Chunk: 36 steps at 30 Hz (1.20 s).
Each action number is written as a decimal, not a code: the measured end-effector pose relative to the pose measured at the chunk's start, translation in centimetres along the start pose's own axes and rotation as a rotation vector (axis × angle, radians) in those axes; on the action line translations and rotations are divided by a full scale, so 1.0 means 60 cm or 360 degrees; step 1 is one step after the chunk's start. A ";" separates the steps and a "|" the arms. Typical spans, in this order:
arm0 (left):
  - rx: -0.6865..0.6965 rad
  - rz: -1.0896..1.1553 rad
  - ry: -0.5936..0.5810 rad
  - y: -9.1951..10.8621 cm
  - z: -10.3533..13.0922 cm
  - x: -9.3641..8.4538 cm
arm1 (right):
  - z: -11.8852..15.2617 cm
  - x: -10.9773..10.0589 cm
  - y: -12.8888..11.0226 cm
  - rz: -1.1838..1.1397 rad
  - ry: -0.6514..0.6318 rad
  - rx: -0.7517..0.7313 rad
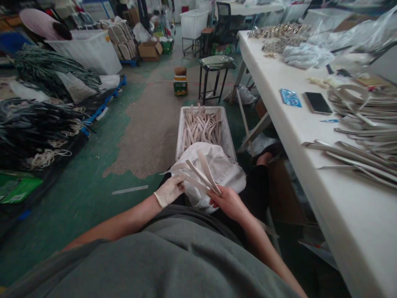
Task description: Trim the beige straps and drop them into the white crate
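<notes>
My left hand (pixel 170 191), in a pale glove, pinches thin light-coloured strips above my lap. Beside it my bare right hand (pixel 229 203) is closed round several flat pale strips (pixel 208 169), whose free ends fan up and away from me. One strip seems to run across between both hands. Beneath them a crumpled white cloth or bag (pixel 231 176) lies over my lap and the near end of a white plastic bin (pixel 228 134). Many similar strips (pixel 201 126) fill that bin. My right fingertips are partly hidden behind the strips.
To my right stands a long white table (pixel 279 120) with a phone (pixel 318 102), a blue packet (pixel 290 98), and piles of strips (pixel 366 161). A small stool (pixel 215 64) is beyond the bin. At left, dark cord bundles (pixel 34 128) lie on pallets; a person (pixel 41 22) bends over a tub.
</notes>
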<state>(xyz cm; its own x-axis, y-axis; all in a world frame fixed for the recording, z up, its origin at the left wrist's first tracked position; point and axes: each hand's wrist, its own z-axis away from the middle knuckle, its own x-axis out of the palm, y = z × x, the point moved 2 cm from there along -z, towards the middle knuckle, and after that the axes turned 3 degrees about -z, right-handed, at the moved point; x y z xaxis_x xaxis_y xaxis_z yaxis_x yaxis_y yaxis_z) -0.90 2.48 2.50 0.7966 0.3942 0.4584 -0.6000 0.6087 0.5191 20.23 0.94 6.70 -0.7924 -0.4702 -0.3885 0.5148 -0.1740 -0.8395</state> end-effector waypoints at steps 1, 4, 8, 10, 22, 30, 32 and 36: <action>0.0006 0.0004 0.0041 0.011 -0.002 -0.006 | 0.012 -0.010 0.007 0.0004 0.0012 0.0016; 0.0001 0.0000 0.0067 0.028 -0.003 -0.014 | 0.047 -0.034 0.028 -0.0036 0.0062 0.0049; -0.0045 0.0015 0.0003 0.024 -0.001 -0.009 | 0.083 -0.052 0.039 -0.0137 0.0221 0.0096; -0.0115 0.0029 -0.0023 0.016 0.000 -0.004 | 0.089 -0.053 0.035 -0.0121 0.0338 0.0102; -0.0241 0.0162 -0.0211 0.015 0.020 0.012 | 0.066 -0.034 0.012 0.0166 0.0795 -0.0136; -0.0211 0.0067 -0.0118 0.001 0.029 0.022 | 0.075 -0.036 -0.014 0.0365 0.0782 -0.0104; -0.0111 0.0080 -0.0085 0.007 0.032 0.023 | 0.074 -0.038 -0.019 0.0398 0.0816 -0.0106; 0.0177 0.0071 0.0030 0.027 0.037 0.014 | 0.090 -0.057 -0.014 0.0407 0.0874 -0.0047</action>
<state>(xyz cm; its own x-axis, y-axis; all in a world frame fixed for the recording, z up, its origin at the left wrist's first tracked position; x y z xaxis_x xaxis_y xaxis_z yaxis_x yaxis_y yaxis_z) -1.34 2.28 5.32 0.7696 0.4326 0.4696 -0.6384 0.5108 0.5757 24.30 -1.99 10.77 -0.7016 0.0228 -0.7122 0.7083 -0.0865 -0.7006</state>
